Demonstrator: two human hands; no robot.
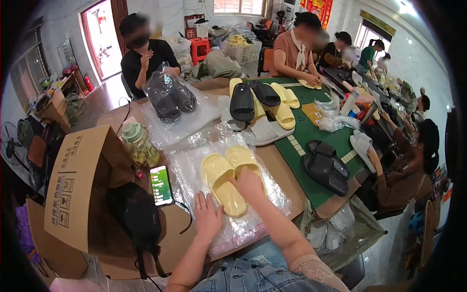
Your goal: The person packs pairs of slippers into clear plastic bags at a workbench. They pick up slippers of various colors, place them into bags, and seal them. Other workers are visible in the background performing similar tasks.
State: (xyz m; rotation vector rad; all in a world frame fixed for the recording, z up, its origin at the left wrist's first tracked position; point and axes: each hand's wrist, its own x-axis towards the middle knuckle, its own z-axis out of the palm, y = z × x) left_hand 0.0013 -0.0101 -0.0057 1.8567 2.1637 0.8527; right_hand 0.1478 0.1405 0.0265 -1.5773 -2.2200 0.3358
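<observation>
Two yellow slippers (228, 177) side by side on clear plastic bags (253, 214), long axes running away from the person, toes far; right hand (248, 184) grips one heel, left hand (206, 214) flat, fingers spread, on plastic beside the pair

Large brown cardboard box (80, 187) at left, open side facing the table, black printed marks on its flank. Just right of it, a phone (161, 185) lying flat, screen lit green and white. Clear plastic bags (243, 214) spread at centre under a pair of yellow slippers (228, 177) (right hand (248, 184) on the slippers, left hand (206, 216) flat on the plastic). Farther back, another clear bag (168, 95) holding black slippers. Red and gold hanging sign (318, 9) high on the far wall. Green-framed sign (377, 22) above a window at right.
</observation>
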